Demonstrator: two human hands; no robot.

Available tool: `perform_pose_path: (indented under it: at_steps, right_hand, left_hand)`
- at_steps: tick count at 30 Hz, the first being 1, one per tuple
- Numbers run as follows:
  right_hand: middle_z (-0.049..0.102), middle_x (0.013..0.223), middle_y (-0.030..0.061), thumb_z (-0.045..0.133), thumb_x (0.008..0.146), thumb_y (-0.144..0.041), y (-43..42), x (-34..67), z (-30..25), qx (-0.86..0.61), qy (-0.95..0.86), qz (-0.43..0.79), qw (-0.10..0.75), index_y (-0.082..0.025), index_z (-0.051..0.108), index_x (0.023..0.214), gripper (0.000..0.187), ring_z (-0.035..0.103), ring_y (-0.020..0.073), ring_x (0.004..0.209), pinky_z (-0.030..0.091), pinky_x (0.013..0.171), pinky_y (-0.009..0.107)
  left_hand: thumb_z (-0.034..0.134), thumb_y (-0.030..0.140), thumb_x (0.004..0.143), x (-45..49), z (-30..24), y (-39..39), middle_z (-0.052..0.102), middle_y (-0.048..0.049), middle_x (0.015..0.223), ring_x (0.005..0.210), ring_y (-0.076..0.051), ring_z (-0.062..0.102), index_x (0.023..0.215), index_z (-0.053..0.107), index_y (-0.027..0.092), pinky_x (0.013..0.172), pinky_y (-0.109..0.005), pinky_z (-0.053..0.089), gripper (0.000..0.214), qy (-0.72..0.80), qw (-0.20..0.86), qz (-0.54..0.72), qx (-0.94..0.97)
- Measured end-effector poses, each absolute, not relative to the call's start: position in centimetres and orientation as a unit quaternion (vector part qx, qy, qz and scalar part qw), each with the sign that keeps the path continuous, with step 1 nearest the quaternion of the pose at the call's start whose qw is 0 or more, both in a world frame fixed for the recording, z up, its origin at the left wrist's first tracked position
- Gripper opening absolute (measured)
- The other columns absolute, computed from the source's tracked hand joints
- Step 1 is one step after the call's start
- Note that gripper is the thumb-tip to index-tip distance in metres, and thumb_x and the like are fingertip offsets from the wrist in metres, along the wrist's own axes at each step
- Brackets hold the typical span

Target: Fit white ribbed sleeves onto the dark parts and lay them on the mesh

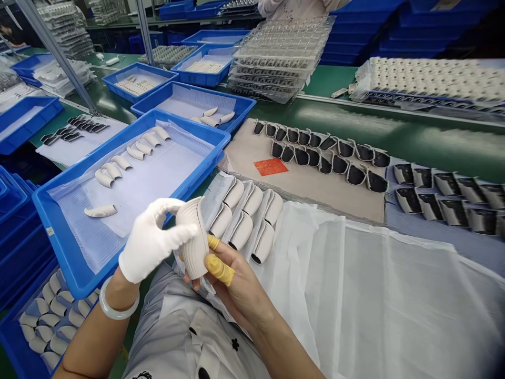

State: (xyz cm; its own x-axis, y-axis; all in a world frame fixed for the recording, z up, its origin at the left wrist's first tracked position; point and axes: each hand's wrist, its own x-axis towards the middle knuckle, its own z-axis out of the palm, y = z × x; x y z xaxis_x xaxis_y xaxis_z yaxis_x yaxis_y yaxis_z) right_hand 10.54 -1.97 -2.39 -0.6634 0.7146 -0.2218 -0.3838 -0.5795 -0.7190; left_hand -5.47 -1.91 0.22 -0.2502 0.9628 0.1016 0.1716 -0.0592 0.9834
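Left hand (152, 245) white-gloved, pale bangle (119, 300); yellow finger cots (218, 269) on right hand (240, 287)

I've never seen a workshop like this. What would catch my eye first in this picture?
Front and centre, a white-gloved left hand and a right hand with yellow finger cots hold a ribbed white curved piece. Just beyond, a blue tray holds a row of similar ribbed pieces. To the right, dark-lined pieces lie in rows on a beige sheet.

ribbed shell (192, 237): partly hidden by hands (150, 245) (240, 287) | co-worker's torso (294, 7): cut off by top edge
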Motion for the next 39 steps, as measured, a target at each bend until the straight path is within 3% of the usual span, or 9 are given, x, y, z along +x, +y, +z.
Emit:
perform_pose_path:
  at_steps: [2, 5, 11, 17, 20, 22, 27, 33, 39]
  right_hand:
    - [0.064, 0.083, 0.0046, 0.071, 0.074, -0.049, -2.0, 10.4, -2.5, -0.248, -0.331, 0.852, 0.323, -0.018, 0.065, 0.101, 0.042, 0.061, 0.0152, 0.066, 0.042, 0.057, 0.025]
    - [0.064, 0.085, 0.0056, 0.069, 0.076, -0.049, -2.1, 10.4, -2.6, -0.232, -0.326, 0.86, 0.318, -0.017, 0.066, 0.096, 0.038, 0.06, 0.014, 0.063, 0.041, 0.057, 0.025]
    - [0.066, 0.087, 0.0083, 0.065, 0.081, -0.047, -2.3, 10.3, -2.9, -0.184, -0.291, 0.884, 0.316, -0.014, 0.066, 0.089, 0.034, 0.058, 0.0118, 0.057, 0.04, 0.054, 0.025]
    - [0.066, 0.086, 0.0103, 0.065, 0.08, -0.047, -2.3, 10.1, -3.6, -0.155, -0.244, 0.901, 0.325, -0.012, 0.067, 0.088, 0.037, 0.058, 0.0123, 0.055, 0.039, 0.051, 0.025]
    - [0.064, 0.077, 0.0061, 0.065, 0.081, -0.045, -2.1, 10.0, -3.8, -0.121, -0.209, 0.911, 0.334, -0.012, 0.068, 0.084, 0.032, 0.056, 0.0114, 0.053, 0.037, 0.049, 0.023]
    - [0.063, 0.074, 0.0049, 0.064, 0.083, -0.043, -2.1, 10.0, -3.9, -0.097, -0.182, 0.922, 0.327, -0.013, 0.068, 0.083, 0.031, 0.055, 0.0104, 0.052, 0.036, 0.05, 0.023]
    - [0.066, 0.083, 0.0053, 0.061, 0.083, -0.045, -2.6, 9.5, -4.0, -0.063, -0.088, 0.956, 0.273, -0.014, 0.068, 0.098, 0.036, 0.041, 0.0048, 0.046, 0.032, 0.05, 0.021]
    - [0.062, 0.083, 0.0036, 0.063, 0.08, -0.038, -3.3, 8.8, -3.1, -0.06, -0.032, 0.96, 0.271, -0.014, 0.067, 0.104, 0.034, 0.019, 0.005, 0.046, 0.023, 0.043, 0.018]
    - [0.063, 0.082, 0.0049, 0.065, 0.078, -0.034, -3.5, 8.4, -2.6, -0.075, 0.0, 0.958, 0.278, -0.013, 0.067, 0.099, 0.03, 0.02, 0.0052, 0.048, 0.023, 0.044, 0.017]
  left_hand:
    - [0.078, 0.03, 0.066, -5.3, 0.4, -2.0, 0.067, -0.0026, 0.093, 0.095, -0.02, 0.061, 0.083, 0.067, 0.021, 0.087, -0.03, 0.047, 0.022, 0.584, 0.354, 0.535, 0.497]
    - [0.067, 0.031, 0.078, -5.1, 0.3, -2.0, 0.067, -0.0028, 0.087, 0.098, -0.021, 0.06, 0.078, 0.067, 0.02, 0.092, -0.032, 0.044, 0.011, 0.575, 0.347, 0.567, 0.477]
    - [0.065, 0.033, 0.08, -5.1, -0.1, -1.8, 0.069, -0.0009, 0.085, 0.086, -0.017, 0.061, 0.081, 0.069, 0.02, 0.081, -0.027, 0.047, 0.014, 0.578, 0.378, 0.585, 0.426]
    - [0.062, 0.035, 0.082, -5.5, 0.8, -2.4, 0.068, -0.0021, 0.099, 0.097, -0.017, 0.061, 0.095, 0.068, 0.021, 0.087, -0.026, 0.047, 0.02, 0.573, 0.373, 0.526, 0.505]
    - [0.077, 0.032, 0.068, -5.4, 1.4, -2.7, 0.062, 0.0005, 0.12, 0.116, -0.019, 0.053, 0.115, 0.061, 0.028, 0.098, -0.025, 0.041, 0.049, 0.565, 0.368, 0.461, 0.577]
    - [0.081, 0.03, 0.062, -5.1, 1.6, -2.7, 0.059, 0.0021, 0.124, 0.118, -0.019, 0.051, 0.119, 0.058, 0.031, 0.098, -0.024, 0.04, 0.061, 0.577, 0.355, 0.441, 0.589]
    - [0.065, 0.037, 0.079, -4.5, 1.8, -2.3, 0.068, 0.0014, 0.091, 0.091, -0.015, 0.061, 0.089, 0.068, 0.023, 0.083, -0.023, 0.046, 0.017, 0.64, 0.321, 0.484, 0.504]
    - [0.068, 0.044, 0.074, -4.3, 1.9, -1.7, 0.067, 0.0021, 0.077, 0.076, -0.013, 0.06, 0.078, 0.067, 0.019, 0.071, -0.022, 0.046, 0.025, 0.676, 0.336, 0.481, 0.446]
    - [0.068, 0.045, 0.074, -4.4, 1.7, -1.6, 0.065, 0.003, 0.071, 0.072, -0.012, 0.058, 0.074, 0.066, 0.018, 0.068, -0.021, 0.045, 0.027, 0.688, 0.333, 0.472, 0.44]
